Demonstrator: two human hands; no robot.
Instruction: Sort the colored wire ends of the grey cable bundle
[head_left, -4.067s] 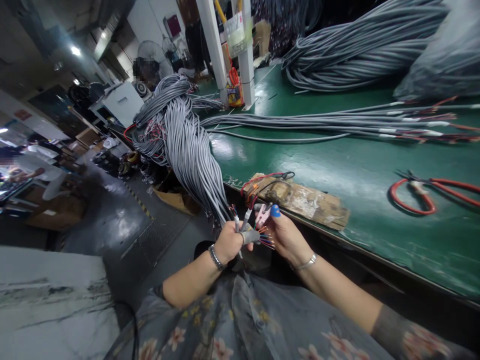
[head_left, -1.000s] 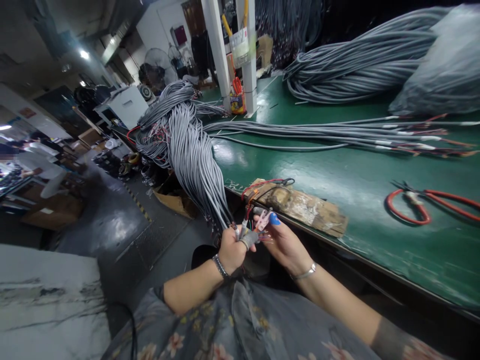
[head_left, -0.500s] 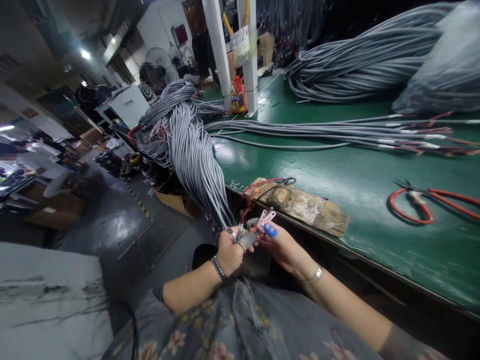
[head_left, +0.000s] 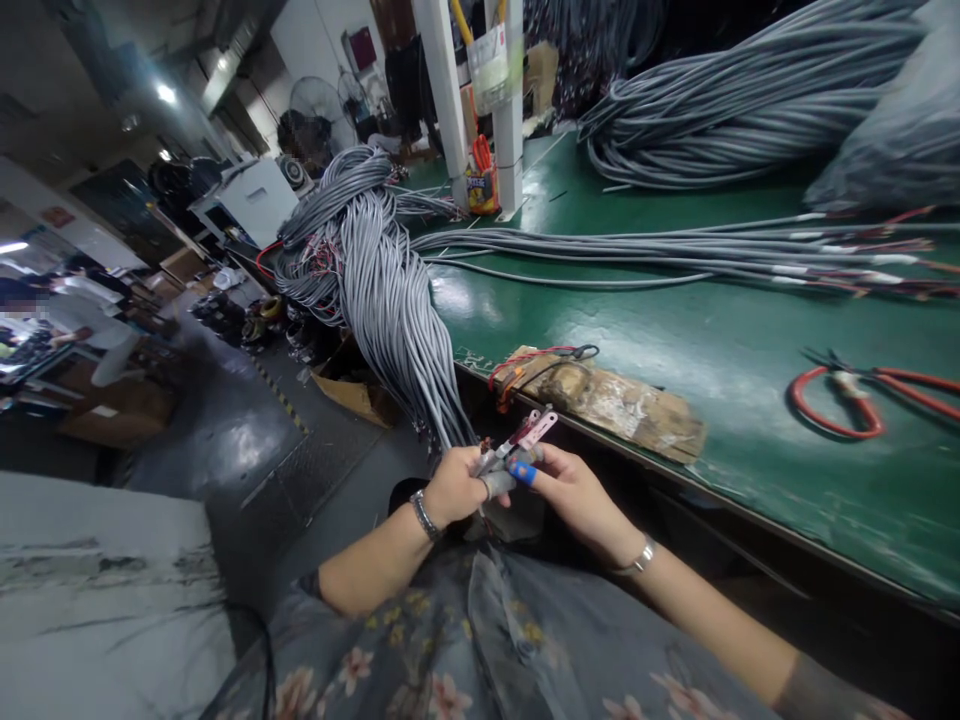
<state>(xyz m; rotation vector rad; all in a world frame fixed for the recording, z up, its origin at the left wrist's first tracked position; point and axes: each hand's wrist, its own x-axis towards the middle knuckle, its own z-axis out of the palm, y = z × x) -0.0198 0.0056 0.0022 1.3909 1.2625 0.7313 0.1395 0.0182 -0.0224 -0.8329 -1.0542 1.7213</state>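
My left hand (head_left: pixel 454 488) is closed around the end of a grey cable at the table's front edge. Its thumb is wrapped in grey tape. Opposite, my right hand (head_left: pixel 583 496), with blue tape around the thumb, pinches at the same spot. Two flat pink pieces with holes at their ends (head_left: pixel 538 428) stick up between the hands; their kind is hard to tell. Thin wires are partly hidden by the fingers. A thick hank of grey cables (head_left: pixel 394 300) hangs over the edge just beyond my left hand.
On the green table (head_left: pixel 750 340) lie a worn wooden board (head_left: pixel 622 410) and red-handled pliers (head_left: pixel 840 400). Stripped cables (head_left: pixel 600 245) stretch across it, and a large cable coil (head_left: pixel 720 120) sits behind. White posts (head_left: pixel 450 110) rise at the back. A person sits far left.
My hands have drawn closer together, and the pink pieces have tilted to the right. My right hand's fingers have shifted around them. The view has moved slightly.
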